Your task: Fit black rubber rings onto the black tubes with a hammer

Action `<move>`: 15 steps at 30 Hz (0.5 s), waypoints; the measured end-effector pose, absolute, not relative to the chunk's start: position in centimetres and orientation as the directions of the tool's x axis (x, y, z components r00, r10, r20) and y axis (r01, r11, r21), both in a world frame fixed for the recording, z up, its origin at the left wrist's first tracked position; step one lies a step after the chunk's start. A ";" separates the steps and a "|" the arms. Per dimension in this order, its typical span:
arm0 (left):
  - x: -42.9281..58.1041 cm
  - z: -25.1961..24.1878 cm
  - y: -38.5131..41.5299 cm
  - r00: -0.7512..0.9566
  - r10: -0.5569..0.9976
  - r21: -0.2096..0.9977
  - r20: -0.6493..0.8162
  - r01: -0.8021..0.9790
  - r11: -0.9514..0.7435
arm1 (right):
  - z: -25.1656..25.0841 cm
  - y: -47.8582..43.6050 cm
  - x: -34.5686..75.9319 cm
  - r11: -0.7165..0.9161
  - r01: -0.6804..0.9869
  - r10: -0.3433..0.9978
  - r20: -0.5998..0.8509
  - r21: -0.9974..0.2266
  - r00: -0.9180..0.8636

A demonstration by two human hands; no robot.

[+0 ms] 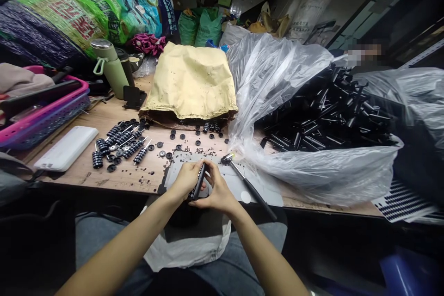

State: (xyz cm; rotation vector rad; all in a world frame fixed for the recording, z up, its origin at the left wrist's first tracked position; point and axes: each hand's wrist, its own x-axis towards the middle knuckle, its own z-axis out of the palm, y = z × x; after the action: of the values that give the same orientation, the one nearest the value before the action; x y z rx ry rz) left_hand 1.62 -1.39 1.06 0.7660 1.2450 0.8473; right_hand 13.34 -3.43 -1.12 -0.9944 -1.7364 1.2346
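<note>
Both my hands meet at the table's front edge around a black, narrow, elongated plastic piece [199, 182], held on a slant. My left hand [187, 179] grips its left side, and part of the piece is hidden behind those fingers. On the right side, the thumb and fingers of my right hand [217, 190] close on it. Under the hands lies a grey mat [256, 184]. A hammer [249, 186] with a black handle rests on the mat, just right of my right hand. Left of my hands are several black ridged rollers with metal pins [133, 146] and small black discs [169, 155].
A big clear plastic bag [312, 175] spills black parts [326, 111] at right. A yellow paper sack [194, 81] stands behind the discs. Left are a white power bank [67, 148], a pink basket [45, 118] and a green bottle [113, 69]. A white bag [187, 256] covers my lap.
</note>
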 end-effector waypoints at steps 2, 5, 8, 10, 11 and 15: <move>1.7 0.7 -1.3 0.113 0.874 0.873 -0.472 -0.079 0.481 | -1.2 -3.5 13.4 0.195 0.154 0.908 0.119 -0.969 -0.401; 1.6 0.1 -1.0 0.128 0.892 0.898 -0.434 -0.025 0.440 | -1.2 -3.6 13.5 0.171 0.144 0.912 0.101 -0.975 -0.398; 1.5 -0.4 -0.8 0.146 0.917 0.927 -0.371 0.002 0.375 | -1.2 -3.6 13.6 0.165 0.122 0.913 0.104 -0.979 -0.395; 1.5 -0.5 -0.7 0.148 0.918 0.929 -0.367 0.012 0.369 | -1.2 -3.7 13.6 0.172 0.163 0.913 0.095 -0.971 -0.397; 1.5 -0.6 -0.8 0.146 0.915 0.926 -0.376 0.014 0.378 | -1.2 -3.7 13.6 0.179 0.208 0.915 0.085 -0.962 -0.394; 1.5 -0.6 -1.0 0.155 0.911 0.924 -0.382 0.031 0.382 | -1.0 -4.0 13.5 0.211 0.354 0.933 0.080 -0.911 -0.351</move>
State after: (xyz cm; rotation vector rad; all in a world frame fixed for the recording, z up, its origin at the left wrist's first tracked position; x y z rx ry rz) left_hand 1.54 -0.96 -0.59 0.9881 1.2544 0.8061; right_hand 13.47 -4.03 -1.00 -1.1953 -1.8272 1.1180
